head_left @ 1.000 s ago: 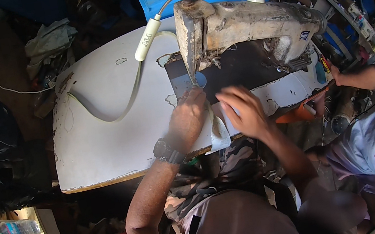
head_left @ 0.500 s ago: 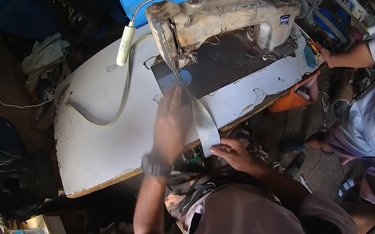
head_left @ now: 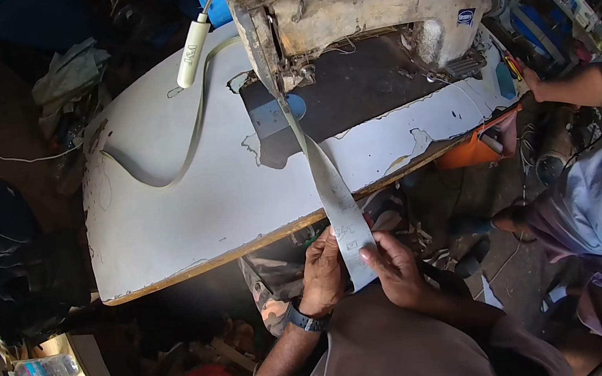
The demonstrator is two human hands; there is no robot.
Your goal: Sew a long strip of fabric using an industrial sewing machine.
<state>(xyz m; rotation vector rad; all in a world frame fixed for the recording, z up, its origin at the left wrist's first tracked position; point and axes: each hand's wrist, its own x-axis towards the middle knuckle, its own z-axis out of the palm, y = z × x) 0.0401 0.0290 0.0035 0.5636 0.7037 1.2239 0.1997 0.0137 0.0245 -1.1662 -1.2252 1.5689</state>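
Observation:
A long pale strap [head_left: 340,209] runs from under the head of an old, worn sewing machine [head_left: 358,7] down past the table's front edge. Both of my hands grip its near end, one at each side. My left hand [head_left: 323,273] has its fingers closed on the strap's left edge, a dark watch on that wrist. My right hand [head_left: 394,269] pinches the opposite edge, thumb on top. The strap twists a little between the needle area and my hands. Behind the machine head, its other part curves in a loop over the left of the table.
The white sewing table [head_left: 167,242] has a chipped wooden edge. A white lamp [head_left: 194,51] on a bendy arm hangs over it. At the right stands another person [head_left: 589,195], one hand at the table's end. An orange bag [head_left: 470,151] hangs below the edge.
My left hand has come back from near the needle to the strap's near end, beside my right hand. The near end has been drawn closer to my body.

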